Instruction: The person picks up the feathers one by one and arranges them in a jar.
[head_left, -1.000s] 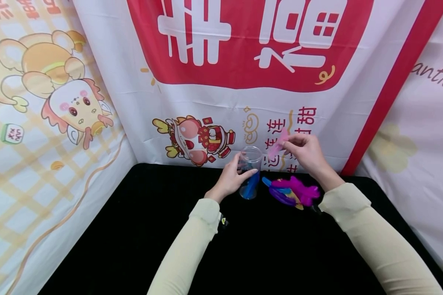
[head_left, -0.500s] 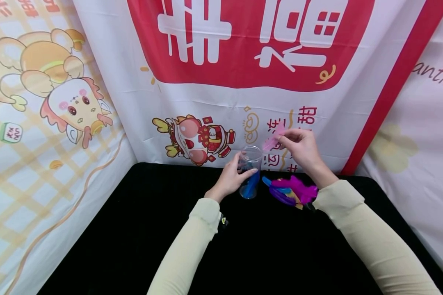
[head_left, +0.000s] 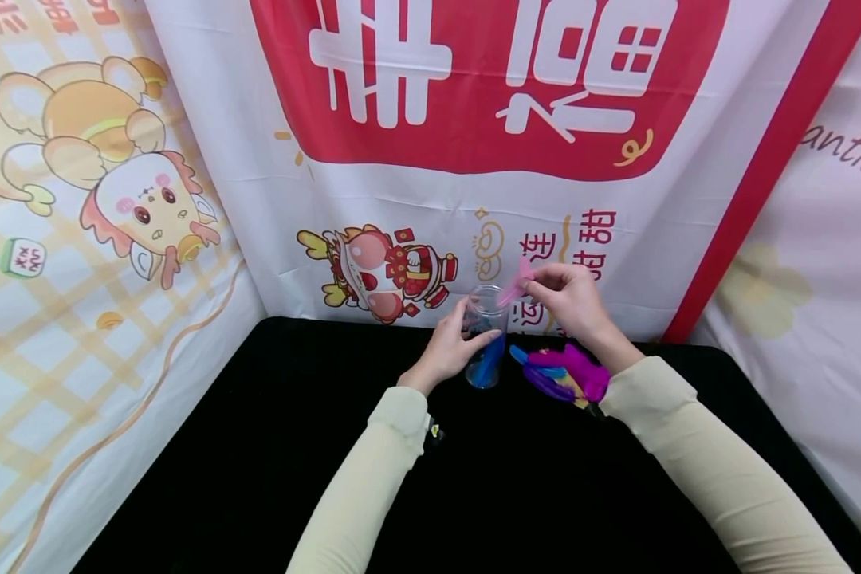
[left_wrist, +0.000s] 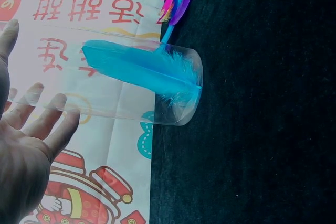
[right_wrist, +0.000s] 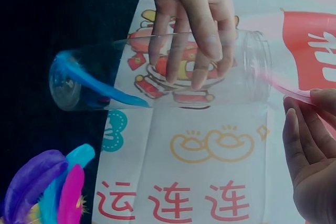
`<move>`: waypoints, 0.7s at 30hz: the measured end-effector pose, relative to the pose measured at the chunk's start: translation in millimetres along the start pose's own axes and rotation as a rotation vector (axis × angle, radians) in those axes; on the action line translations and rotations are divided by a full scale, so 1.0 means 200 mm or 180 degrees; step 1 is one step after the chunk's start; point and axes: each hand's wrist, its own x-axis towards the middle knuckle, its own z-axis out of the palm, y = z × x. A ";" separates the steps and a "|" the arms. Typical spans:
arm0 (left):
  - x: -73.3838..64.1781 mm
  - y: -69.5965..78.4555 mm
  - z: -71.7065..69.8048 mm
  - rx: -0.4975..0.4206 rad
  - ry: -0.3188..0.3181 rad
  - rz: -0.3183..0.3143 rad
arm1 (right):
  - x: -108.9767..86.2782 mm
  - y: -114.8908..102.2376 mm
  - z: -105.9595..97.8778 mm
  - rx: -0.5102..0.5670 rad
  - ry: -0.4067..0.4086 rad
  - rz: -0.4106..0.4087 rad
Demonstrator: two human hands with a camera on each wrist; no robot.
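Observation:
A clear, open-topped cylindrical jar (head_left: 485, 307) stands on the black tabletop, and my left hand (head_left: 446, 344) grips its side with thumb and fingers. Inside leans a blue feather (left_wrist: 139, 69), its quill end at the bottom. My right hand (head_left: 572, 303) pinches a pink feather (head_left: 515, 285) between thumb and fingers at the jar's mouth. In the right wrist view the pink feather's (right_wrist: 289, 90) tip overlaps the rim; its far end looks just inside. Right of the jar lies a pile of feathers (head_left: 561, 373) in magenta, purple, blue and yellow, partly behind the right sleeve.
The black tabletop (head_left: 473, 494) ends just behind the jar, against a white and red printed cloth (head_left: 430, 191). Printed cloths also hang at the left (head_left: 79, 319) and right. A small dark object (head_left: 435, 432) shows beside the left cuff.
My right hand has moved left and slightly down, bringing the pink feather from right of the jar to its mouth. The left hand and jar have stayed in place.

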 end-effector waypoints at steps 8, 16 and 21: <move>-0.01 0.00 0.01 0.0000 0.0013 -0.0007 | -0.01 0.01 0.03 -0.0153 -0.0095 -0.0031; -0.01 0.00 0.00 0.0004 -0.0009 -0.0050 | 0.06 0.16 0.07 -0.0187 -0.0089 -0.0040; -0.01 0.00 0.00 0.0043 -0.0004 -0.0027 | 0.07 0.15 0.09 -0.0221 -0.0105 -0.0093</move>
